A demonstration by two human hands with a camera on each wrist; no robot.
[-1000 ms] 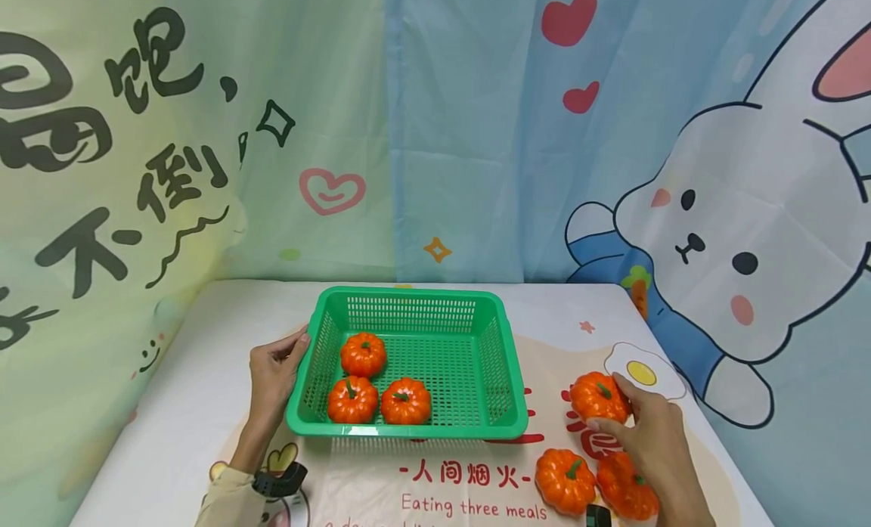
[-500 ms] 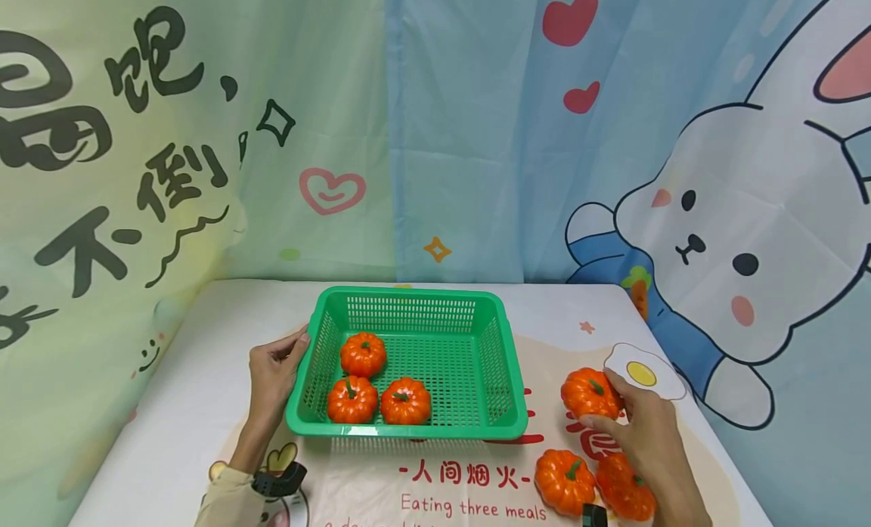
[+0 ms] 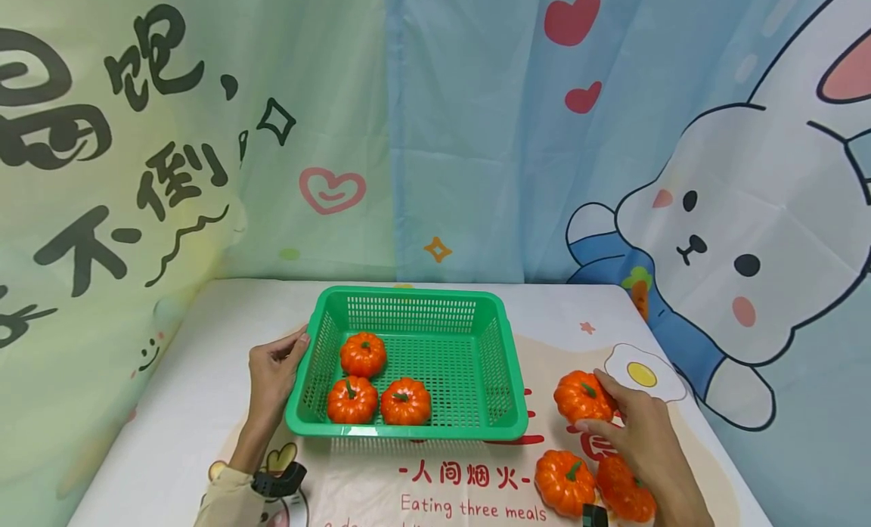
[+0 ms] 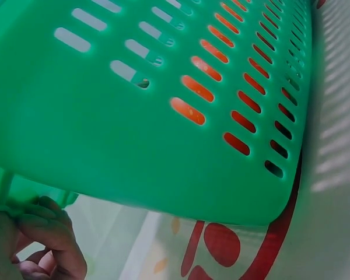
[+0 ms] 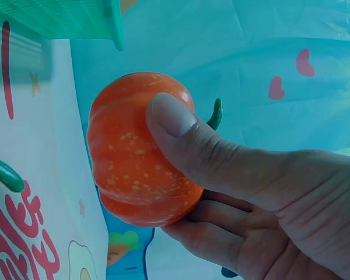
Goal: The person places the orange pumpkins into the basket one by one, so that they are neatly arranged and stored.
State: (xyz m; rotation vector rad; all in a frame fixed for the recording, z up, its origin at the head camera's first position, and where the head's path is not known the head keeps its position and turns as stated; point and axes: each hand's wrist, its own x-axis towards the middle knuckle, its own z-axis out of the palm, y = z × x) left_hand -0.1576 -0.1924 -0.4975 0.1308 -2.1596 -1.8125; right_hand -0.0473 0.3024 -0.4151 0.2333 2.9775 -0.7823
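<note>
A green slotted plastic basket (image 3: 408,430) stands in the middle of the table with three small orange pumpkins inside, one of them a pumpkin (image 3: 406,401) near the front wall. My left hand (image 3: 274,372) grips the basket's left rim, thumb on top; the left wrist view shows its curled fingers (image 4: 52,233) under the rim. To the right of the basket my right hand (image 3: 643,429) holds another orange pumpkin (image 5: 137,157) with a green stem, thumb on one side and fingers on the other. Below that hand lie two more, a pumpkin (image 3: 565,482) and a partly covered pumpkin (image 3: 622,491).
The table wears a white printed cloth (image 3: 469,485) with red lettering and a fried-egg picture. Behind it hangs a cartoon curtain (image 3: 463,134) with a rabbit. A black strap (image 3: 280,480) sits on the left wrist.
My right hand has moved a little to the left with the pumpkin, toward the basket. The left hand, the basket and the other pumpkins stay where they were.
</note>
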